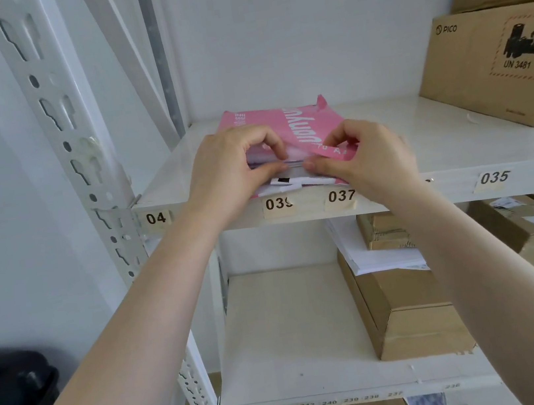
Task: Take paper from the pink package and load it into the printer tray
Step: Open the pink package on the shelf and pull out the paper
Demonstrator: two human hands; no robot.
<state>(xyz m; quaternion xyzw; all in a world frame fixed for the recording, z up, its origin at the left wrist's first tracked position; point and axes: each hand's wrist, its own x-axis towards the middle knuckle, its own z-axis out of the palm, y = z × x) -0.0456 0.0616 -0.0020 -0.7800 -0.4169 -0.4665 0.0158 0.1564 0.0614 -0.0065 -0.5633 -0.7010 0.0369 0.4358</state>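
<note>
Pink paper package (296,130) lies flat at the front edge of a white shelf (425,157), torn open at the near end. Left hand (229,169) and right hand (366,156) both pinch the wrapper's opening, exposing white sheets (294,182). A PICO cardboard box (494,64) stands well apart to the right.

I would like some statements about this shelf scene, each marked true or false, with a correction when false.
1. Both hands, left hand and right hand, are at the pink package. True.
2. The pink package lies on the lower shelf. False: it lies on the upper shelf.
3. A cardboard box stands on the same shelf, to the right. True.
4. The printer tray is visible. False: no printer is in view.
</note>
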